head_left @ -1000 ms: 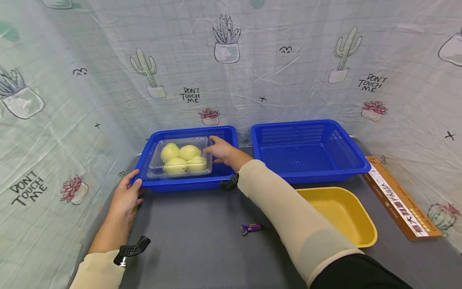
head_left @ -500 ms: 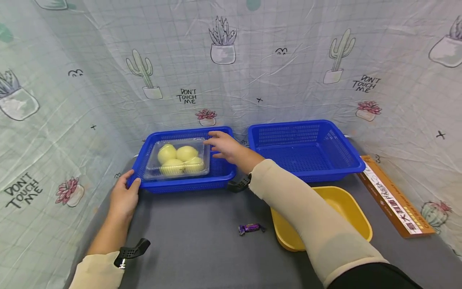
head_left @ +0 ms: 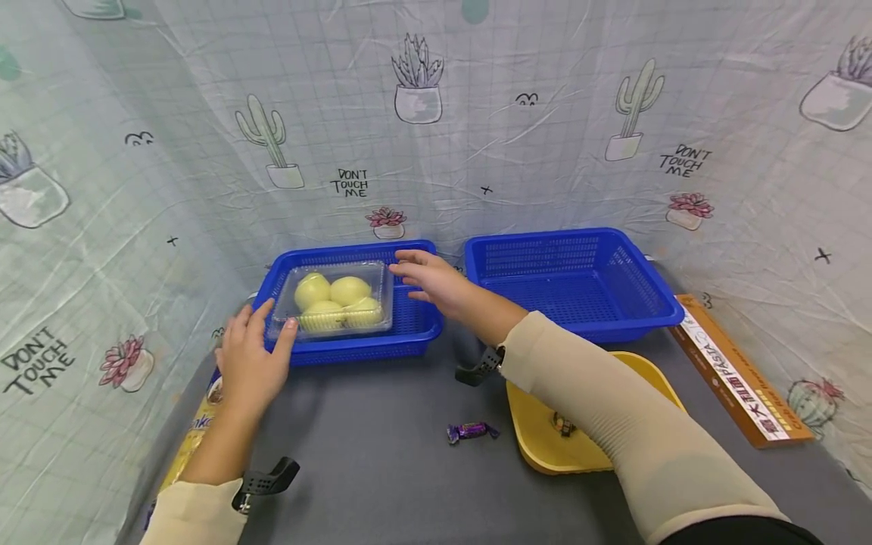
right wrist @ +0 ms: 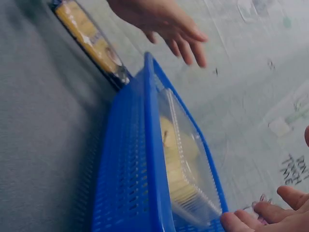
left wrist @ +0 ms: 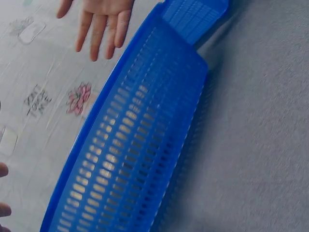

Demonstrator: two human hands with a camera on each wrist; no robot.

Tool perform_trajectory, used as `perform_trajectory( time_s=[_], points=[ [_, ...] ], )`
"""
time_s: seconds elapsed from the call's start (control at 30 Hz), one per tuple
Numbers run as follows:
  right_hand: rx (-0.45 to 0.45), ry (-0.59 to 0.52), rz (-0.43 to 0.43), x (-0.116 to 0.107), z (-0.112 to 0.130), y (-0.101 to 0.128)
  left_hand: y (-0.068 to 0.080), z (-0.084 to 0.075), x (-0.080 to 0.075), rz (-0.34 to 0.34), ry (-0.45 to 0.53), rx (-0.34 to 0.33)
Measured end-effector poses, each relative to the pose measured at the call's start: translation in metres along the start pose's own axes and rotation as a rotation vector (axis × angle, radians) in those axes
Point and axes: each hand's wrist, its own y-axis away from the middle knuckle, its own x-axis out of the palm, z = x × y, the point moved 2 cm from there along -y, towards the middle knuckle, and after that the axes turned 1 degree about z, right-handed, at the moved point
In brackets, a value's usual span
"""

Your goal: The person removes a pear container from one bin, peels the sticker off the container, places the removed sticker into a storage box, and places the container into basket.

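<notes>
Item: clear apple box [head_left: 338, 298], centre-left of frame, inside left blue basket [head_left: 422, 327], long axis left-right. My left hand [head_left: 250, 362] and right hand [head_left: 432, 280] flank it, fingers relaxed, holding nothing.

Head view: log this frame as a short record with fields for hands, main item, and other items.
left hand: open, at the near left corner of the clear box
right hand: open, by the box's far right corner
clear box: lid closed, yellow fruit inside, sits in left blue basket
right blue basket: nothing visible inside
yellow tray: small item inside
candy: on the grey table
</notes>
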Motion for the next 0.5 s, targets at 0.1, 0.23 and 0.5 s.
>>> perform_trajectory(
  time_s=[0.1, 0.23, 0.5],
  points=[
    [-0.038, 0.101, 0.023, 0.001, 0.0, 0.012, 0.003, -0.007, 0.003, 0.031, -0.017, 0.048],
    [-0.074, 0.269, 0.032, 0.0, -0.002, 0.03, 0.007, -0.017, 0.006, 0.077, -0.031, 0.096],
    [-0.096, 0.54, 0.041, -0.009, -0.014, 0.058, 0.018, -0.033, 0.014, 0.12, -0.07, 0.179]
  ],
)
